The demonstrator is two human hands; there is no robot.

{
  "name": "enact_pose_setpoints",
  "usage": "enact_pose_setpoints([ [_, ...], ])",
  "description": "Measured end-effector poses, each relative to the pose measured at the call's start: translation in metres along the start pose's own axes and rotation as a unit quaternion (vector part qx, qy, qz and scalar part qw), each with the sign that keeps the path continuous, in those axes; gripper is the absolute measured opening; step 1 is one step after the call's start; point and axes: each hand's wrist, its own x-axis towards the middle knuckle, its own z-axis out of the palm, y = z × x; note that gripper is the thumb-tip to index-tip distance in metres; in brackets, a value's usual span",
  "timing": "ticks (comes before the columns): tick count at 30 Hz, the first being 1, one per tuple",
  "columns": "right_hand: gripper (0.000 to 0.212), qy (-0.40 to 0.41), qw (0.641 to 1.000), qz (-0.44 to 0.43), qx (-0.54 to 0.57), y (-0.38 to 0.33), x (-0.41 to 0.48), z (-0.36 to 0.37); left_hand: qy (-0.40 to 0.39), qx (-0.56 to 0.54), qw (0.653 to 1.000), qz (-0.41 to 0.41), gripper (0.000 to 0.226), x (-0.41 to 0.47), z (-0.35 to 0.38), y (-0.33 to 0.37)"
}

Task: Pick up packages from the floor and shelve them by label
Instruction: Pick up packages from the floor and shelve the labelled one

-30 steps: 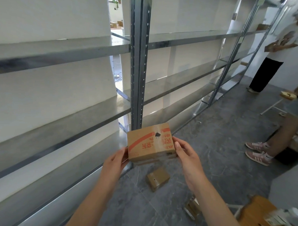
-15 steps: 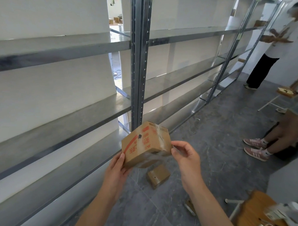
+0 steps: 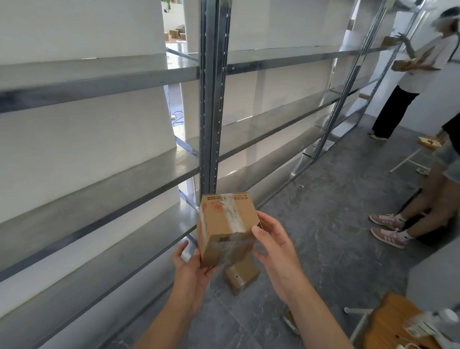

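I hold a small brown cardboard box (image 3: 225,228) with red print and clear tape in front of me, above the floor. My left hand (image 3: 191,271) supports it from below at its lower left corner. My right hand (image 3: 274,246) grips its right side with the thumb on the taped face. The taped face is turned toward me; no label is readable. A second small brown box (image 3: 241,277) lies on the grey floor just beneath, partly hidden by the held one. The metal shelving (image 3: 212,94) runs along the left.
The grey shelf boards (image 3: 96,195) in front of me carry nothing. Two people stand at the right: one with pink sneakers (image 3: 390,230) close by, another (image 3: 412,69) at the far shelves holding boxes. A round wooden table (image 3: 390,331) with small devices is at the lower right.
I have turned the box in my hands, so the red-printed face swung away to the left and the taped face now faces me. The box sits slightly lower and nearer.
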Motion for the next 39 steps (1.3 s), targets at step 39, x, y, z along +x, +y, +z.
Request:
enact_pose_setpoints([
  [39, 0.043, 0.103, 0.970, -0.068, -0.212, 0.009, -0.007, 0.005, -0.107, 0.055, 0.992, -0.032, 0.060, -0.015, 0.005, 0.025],
])
